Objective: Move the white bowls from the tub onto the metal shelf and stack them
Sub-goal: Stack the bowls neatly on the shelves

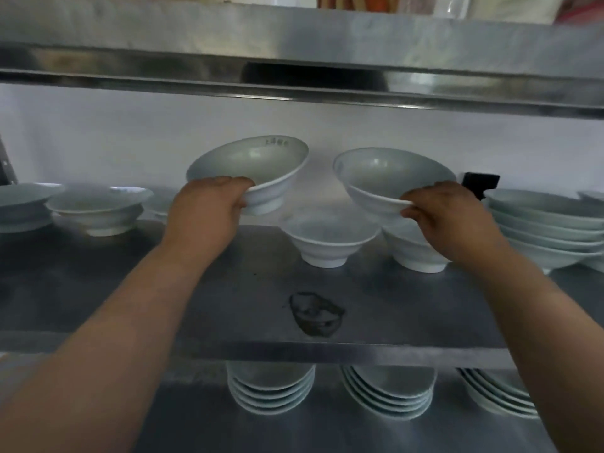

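White bowls were held above the metal shelf (228, 305): the left bowl (251, 165) tilted in the left hand (209, 207) and the right bowl (389, 178) tilted in the right hand (447, 217), each hand's fingers (415, 212) grasping the bowl's near rim. The right bowl hung directly over an upright bowl (415, 253) standing on the shelf; contact between them could not be determined. A single bowl (327, 243) stood just beside that one, and a stack of bowls (549, 237) stood at the shelf's right end.

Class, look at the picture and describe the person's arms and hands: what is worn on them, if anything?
The left arm and right arm are bare as far as the frame shows, with no sleeves. The left hand and right hand wear no gloves; no watch or bracelet shows at either wrist.
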The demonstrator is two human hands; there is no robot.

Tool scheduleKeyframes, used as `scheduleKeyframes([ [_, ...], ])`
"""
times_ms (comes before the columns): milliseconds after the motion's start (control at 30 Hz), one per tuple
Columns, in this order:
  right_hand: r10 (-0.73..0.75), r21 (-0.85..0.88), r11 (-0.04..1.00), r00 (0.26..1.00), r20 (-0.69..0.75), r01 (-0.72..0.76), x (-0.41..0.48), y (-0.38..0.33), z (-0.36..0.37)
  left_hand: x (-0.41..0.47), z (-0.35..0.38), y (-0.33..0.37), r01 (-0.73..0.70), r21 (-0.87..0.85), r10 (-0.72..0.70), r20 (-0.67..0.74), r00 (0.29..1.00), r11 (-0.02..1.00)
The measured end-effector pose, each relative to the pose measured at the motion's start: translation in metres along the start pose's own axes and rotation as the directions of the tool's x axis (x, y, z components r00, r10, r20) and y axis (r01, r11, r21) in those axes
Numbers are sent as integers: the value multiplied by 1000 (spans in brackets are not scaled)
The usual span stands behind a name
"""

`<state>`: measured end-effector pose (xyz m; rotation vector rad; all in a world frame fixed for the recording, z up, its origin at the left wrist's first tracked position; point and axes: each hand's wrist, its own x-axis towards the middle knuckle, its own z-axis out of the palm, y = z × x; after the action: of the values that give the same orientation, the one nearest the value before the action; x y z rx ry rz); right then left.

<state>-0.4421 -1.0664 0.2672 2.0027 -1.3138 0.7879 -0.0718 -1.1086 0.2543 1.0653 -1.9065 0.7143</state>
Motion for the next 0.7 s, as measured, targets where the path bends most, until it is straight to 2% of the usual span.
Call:
scheduleKeyframes([
  [200,162,-75,985,979,126,-153,-35,63,9,22,68,69,-31,-84,42,136,990,996],
  [267,196,-74,980,966,167,-186,-44,73,13,21,83,78,-51,-95,67,175,982,994],
  [400,254,-106,967,924,287,-233,-51,85,17,19,98,84,-14,-64,32,279,960,998],
  [533,257,-48,966,907,333,-256,-49,89,14,19,102,86,-75,1,71,330,941,997],
  [700,153,113,972,916,371,-208,-55,88,12,27,100,90,-132,-66,147,342,928,989],
])
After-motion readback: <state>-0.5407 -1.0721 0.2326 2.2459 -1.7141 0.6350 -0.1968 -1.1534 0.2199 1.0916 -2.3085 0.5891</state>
